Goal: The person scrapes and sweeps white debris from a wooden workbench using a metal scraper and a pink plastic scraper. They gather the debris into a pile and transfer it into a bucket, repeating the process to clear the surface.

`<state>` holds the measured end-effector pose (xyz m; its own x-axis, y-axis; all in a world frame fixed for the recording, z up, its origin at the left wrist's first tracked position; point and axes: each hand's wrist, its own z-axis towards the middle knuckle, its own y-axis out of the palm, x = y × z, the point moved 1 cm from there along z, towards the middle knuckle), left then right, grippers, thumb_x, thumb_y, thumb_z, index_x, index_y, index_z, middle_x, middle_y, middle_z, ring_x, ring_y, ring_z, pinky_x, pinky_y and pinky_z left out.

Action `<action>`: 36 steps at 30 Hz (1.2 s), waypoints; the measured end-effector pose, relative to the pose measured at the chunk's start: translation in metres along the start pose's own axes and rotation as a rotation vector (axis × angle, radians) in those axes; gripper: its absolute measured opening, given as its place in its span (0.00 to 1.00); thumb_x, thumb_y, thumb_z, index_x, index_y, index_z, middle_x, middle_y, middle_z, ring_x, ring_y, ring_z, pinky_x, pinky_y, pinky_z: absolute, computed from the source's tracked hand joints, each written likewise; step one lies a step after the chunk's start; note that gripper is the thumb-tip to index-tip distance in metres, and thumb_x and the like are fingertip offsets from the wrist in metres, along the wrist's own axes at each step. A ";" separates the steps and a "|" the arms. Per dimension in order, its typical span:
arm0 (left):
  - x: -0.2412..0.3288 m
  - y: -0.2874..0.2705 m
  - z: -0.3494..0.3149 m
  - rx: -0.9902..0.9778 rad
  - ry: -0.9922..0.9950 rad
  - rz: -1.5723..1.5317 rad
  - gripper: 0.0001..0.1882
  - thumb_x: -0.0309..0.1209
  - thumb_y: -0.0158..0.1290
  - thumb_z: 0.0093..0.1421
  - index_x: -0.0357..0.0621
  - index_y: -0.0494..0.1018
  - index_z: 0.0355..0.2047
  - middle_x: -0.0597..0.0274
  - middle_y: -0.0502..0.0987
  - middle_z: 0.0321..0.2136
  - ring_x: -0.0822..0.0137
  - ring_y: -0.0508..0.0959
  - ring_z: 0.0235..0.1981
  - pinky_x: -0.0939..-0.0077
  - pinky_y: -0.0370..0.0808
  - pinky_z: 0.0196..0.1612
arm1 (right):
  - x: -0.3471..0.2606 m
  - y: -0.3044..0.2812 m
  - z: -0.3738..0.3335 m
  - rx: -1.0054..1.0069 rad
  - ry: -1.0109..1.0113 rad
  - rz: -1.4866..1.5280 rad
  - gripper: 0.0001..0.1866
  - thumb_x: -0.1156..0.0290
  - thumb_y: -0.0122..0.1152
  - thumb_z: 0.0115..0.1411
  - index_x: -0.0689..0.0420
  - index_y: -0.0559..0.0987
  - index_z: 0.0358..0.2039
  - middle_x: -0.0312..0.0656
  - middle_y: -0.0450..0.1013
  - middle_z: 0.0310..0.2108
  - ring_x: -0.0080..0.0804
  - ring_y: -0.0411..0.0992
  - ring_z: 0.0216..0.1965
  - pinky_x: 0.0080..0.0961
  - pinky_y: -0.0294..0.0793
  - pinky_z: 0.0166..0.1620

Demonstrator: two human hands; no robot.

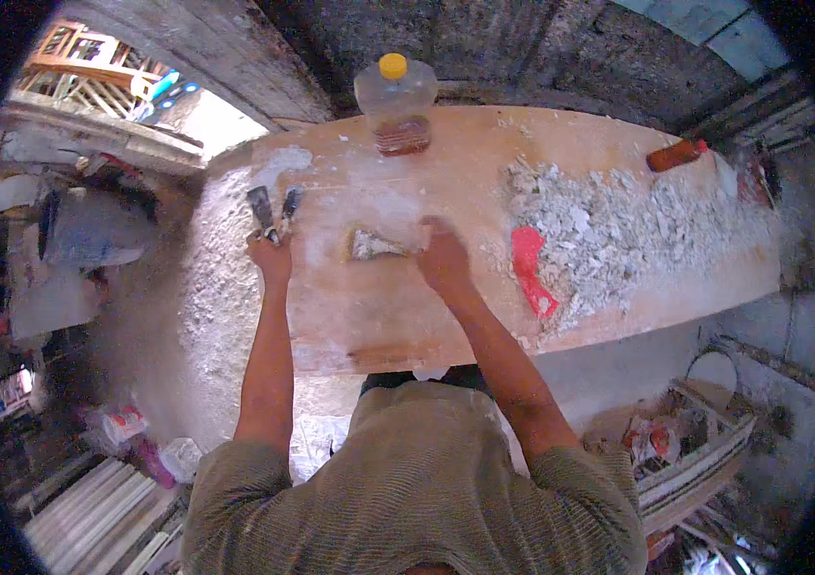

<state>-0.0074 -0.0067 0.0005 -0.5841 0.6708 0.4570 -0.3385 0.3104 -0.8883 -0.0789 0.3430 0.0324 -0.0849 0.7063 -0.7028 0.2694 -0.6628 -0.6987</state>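
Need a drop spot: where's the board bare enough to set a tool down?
Bare wood on the board along the near edge between both arms, and behind, between bottle and orange tube. Crowded: rubble pile with red scrap on the right.

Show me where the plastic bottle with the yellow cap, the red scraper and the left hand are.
plastic bottle (396, 107): head view, on its clear body.
red scraper (528, 261): head view, on its flat red blade.
left hand (270, 255): head view, on the back of the hand, which grips two putty knives (271, 208).
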 end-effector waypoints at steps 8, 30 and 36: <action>0.054 0.006 -0.102 -0.251 0.349 -0.333 0.25 0.29 0.64 0.49 0.36 0.69 0.46 0.51 0.71 0.43 0.55 0.71 0.48 0.64 0.70 0.50 | 0.146 -0.089 -0.103 0.315 0.329 -0.669 0.24 0.56 0.59 0.56 0.55 0.72 0.49 0.51 0.72 0.46 0.50 0.73 0.44 0.44 0.72 0.44; 0.063 -0.002 -0.086 -0.285 0.352 -0.258 0.14 0.29 0.62 0.50 0.36 0.71 0.34 0.55 0.73 0.29 0.59 0.72 0.31 0.63 0.70 0.39 | 0.101 -0.129 0.014 0.125 0.314 -0.444 0.16 0.56 0.52 0.55 0.48 0.79 0.41 0.50 0.77 0.37 0.49 0.76 0.41 0.44 0.74 0.44; 0.069 0.023 -0.162 -0.478 -0.171 -0.519 0.14 0.31 0.63 0.53 0.40 0.68 0.32 0.64 0.71 0.22 0.71 0.70 0.25 0.73 0.70 0.31 | 0.107 -0.212 0.172 0.109 0.095 -0.602 0.16 0.58 0.53 0.57 0.47 0.77 0.44 0.48 0.77 0.35 0.46 0.77 0.38 0.44 0.75 0.40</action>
<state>0.0638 0.1554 0.0039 -0.5562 0.2541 0.7912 -0.2668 0.8471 -0.4596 -0.3101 0.5160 0.0826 -0.1047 0.9799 -0.1697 0.1005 -0.1593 -0.9821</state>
